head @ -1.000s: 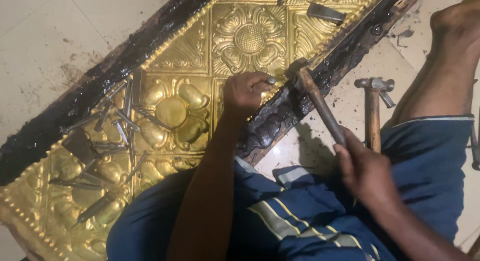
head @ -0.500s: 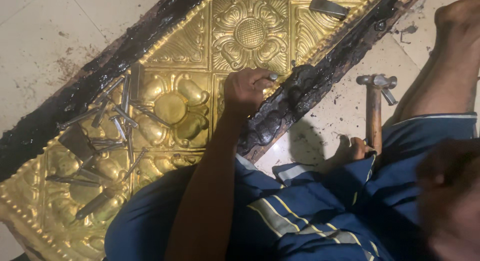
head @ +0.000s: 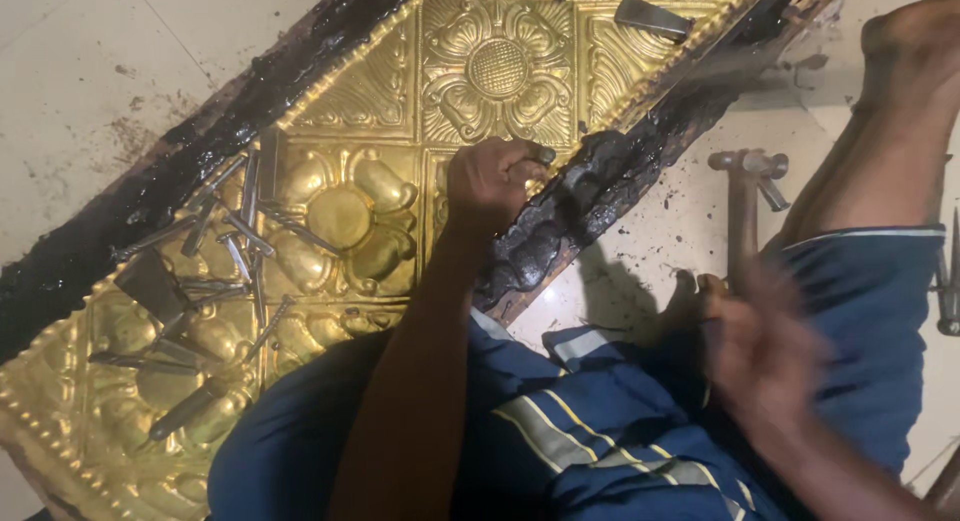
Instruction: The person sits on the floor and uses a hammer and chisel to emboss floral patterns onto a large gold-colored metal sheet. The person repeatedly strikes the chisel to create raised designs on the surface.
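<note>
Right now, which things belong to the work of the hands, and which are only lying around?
In use:
- left hand gripping a small punch
- embossed golden sheet
- right hand, blurred

Lying about:
- loose chisels on the sheet
- hammer on the floor
- flat metal piece

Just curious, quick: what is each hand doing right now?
Left hand: closed in a fist on the gold embossed panel; what it grips is hidden.
Right hand: motion-blurred, cannot tell.

Bare arms, blue garment [head: 600, 431] with yellow and white stripes, bare foot [head: 915, 36]
</note>
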